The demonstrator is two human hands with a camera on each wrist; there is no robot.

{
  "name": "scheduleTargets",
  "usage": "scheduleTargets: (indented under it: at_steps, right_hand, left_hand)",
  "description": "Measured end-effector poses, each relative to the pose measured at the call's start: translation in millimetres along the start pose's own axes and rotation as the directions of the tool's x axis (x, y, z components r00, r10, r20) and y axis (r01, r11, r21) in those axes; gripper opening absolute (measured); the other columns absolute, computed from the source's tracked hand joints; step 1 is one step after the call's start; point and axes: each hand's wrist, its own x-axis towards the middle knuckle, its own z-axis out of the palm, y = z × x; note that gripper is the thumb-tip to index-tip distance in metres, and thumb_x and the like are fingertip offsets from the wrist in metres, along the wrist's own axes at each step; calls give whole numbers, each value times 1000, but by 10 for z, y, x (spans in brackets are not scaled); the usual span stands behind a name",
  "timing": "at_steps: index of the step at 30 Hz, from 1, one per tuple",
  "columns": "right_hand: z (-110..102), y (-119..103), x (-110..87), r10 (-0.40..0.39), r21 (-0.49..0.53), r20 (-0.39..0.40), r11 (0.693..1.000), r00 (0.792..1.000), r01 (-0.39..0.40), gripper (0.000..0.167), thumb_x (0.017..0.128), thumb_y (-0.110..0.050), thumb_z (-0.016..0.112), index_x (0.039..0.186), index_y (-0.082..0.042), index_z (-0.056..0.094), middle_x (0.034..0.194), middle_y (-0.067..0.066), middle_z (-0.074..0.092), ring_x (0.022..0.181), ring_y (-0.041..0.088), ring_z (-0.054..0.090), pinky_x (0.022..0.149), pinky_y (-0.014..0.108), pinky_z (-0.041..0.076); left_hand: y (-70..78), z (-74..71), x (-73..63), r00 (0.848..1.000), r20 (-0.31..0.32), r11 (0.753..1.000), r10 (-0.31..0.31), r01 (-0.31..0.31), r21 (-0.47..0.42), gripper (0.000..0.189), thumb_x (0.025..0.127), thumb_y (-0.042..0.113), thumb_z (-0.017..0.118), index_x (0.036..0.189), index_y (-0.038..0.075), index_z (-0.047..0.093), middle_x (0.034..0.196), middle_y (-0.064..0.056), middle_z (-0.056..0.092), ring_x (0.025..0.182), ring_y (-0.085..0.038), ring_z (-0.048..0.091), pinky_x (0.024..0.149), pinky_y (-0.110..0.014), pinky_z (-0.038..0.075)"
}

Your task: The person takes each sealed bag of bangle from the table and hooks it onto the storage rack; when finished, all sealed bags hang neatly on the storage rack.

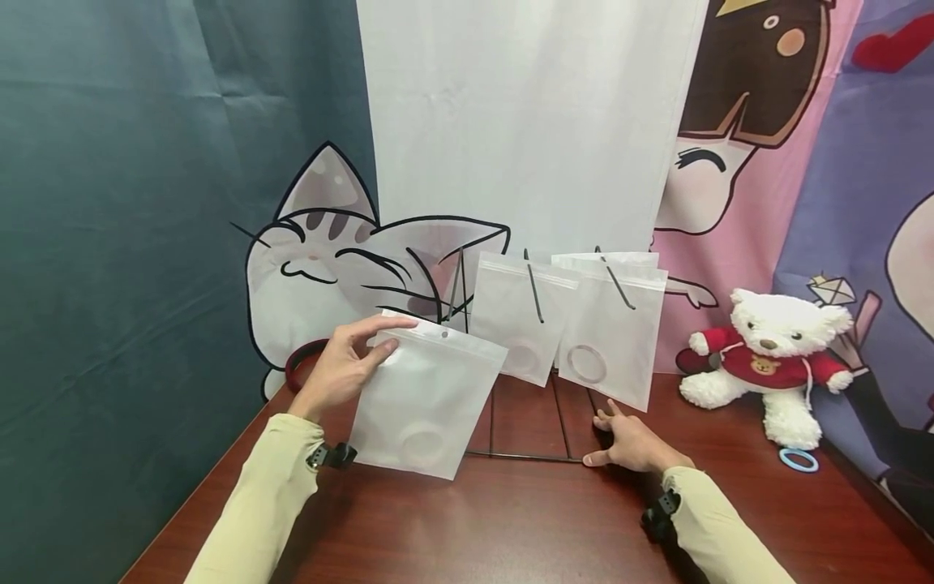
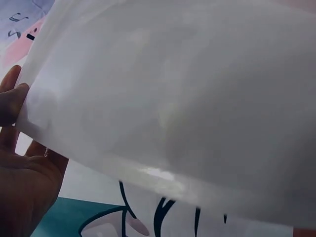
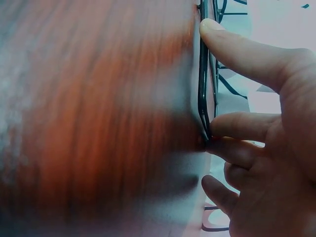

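Observation:
My left hand (image 1: 353,357) pinches the upper left corner of a white zip bag (image 1: 430,397), thumb in front. A round ring shows faintly through the bag's lower part. The bag tilts, and its punched hole lies right by the tip of a black hook on a wire display rack (image 1: 511,457). In the left wrist view the bag's white sheet (image 2: 163,108) fills most of the picture. My right hand (image 1: 631,442) touches the front right corner of the rack's base, its thumb and fingers spread along the black wire (image 3: 203,74).
More white zip bags with rings inside hang on the rack's other hooks, a middle bag (image 1: 521,316) and a right bag (image 1: 613,332). A white teddy bear (image 1: 777,349) sits at the right beside a light blue ring (image 1: 799,460). A dark red round object (image 1: 295,369) lies behind my left hand.

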Motion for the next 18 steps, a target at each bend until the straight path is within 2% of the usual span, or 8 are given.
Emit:
scheduleTargets:
  at_steps: [6, 13, 18]
  right_hand:
    - [13, 4, 6, -4, 2, 2, 1000, 1000, 4, 90, 71, -42, 88, 137, 10, 55, 148, 35, 43, 145, 57, 25, 112, 67, 32]
    - [11, 5, -1, -34, -26, -13, 999, 999, 34, 89, 71, -43, 88, 135, 10, 56, 145, 36, 46, 145, 58, 24, 112, 67, 33]
    - [7, 1, -4, -27, -13, -8, 1000, 1000, 27, 90, 71, -43, 88, 135, 11, 56, 146, 36, 45, 145, 57, 23, 112, 67, 32]
  left_hand:
    - [52, 5, -15, 999, -31, 999, 37, -37, 4, 35, 97, 2, 61, 128, 17, 68, 129, 1, 67, 106, -12, 66, 81, -26, 58]
    - [111, 14, 1, 996, -61, 998, 65, -65, 7, 34, 97, 1, 61, 126, 18, 69, 130, -1, 67, 108, -14, 65, 80, -25, 57]
    - [137, 27, 18, 994, -101, 999, 48, -47, 10, 35, 97, 2, 61, 126, 19, 69, 130, 1, 66, 104, -14, 66, 77, -24, 56]
